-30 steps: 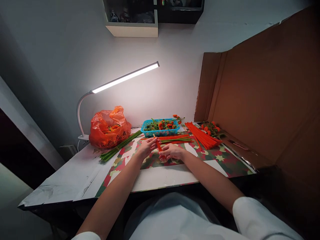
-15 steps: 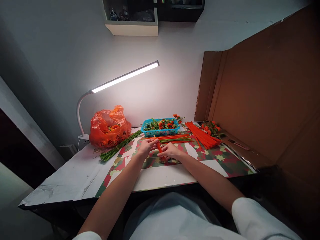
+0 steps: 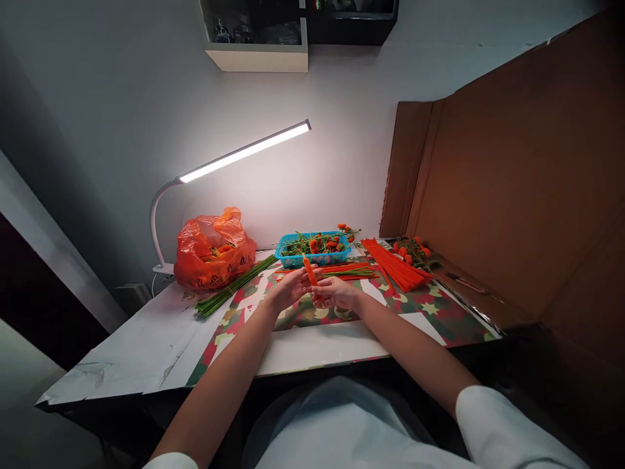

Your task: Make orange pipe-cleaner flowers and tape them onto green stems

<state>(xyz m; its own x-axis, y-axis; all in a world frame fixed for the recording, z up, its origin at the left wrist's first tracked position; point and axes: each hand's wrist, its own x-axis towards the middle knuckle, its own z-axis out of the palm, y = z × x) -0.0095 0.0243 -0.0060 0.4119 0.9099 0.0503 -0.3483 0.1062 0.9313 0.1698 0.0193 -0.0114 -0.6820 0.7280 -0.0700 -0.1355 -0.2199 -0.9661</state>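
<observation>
Above the patterned mat, my right hand (image 3: 336, 292) has its fingers closed around the lower part of a slim orange stick-like thing (image 3: 309, 269) with a pale tip. It is held tilted, its tip up and to the left; what exactly it is I cannot make out. Close by on the left, my left hand (image 3: 293, 288) has its fingers stretched out, palm turned up, with the fingertips right by the orange thing. Behind both hands lie red and green chenille stems (image 3: 354, 271). Part of that bundle is hidden by the hands.
A blue basket (image 3: 293, 260) of orange flowers stands at the back. Left of it are green stems (image 3: 219, 299) and an orange plastic bag (image 3: 215, 260) beneath a lit lamp (image 3: 249, 150). Red stems (image 3: 398, 267), more flowers (image 3: 410, 251) and a cardboard wall (image 3: 508, 182) are on the right.
My left fingers have come off the top of the orange thing and spread out. My right hand has raised it slightly, and more of it shows.
</observation>
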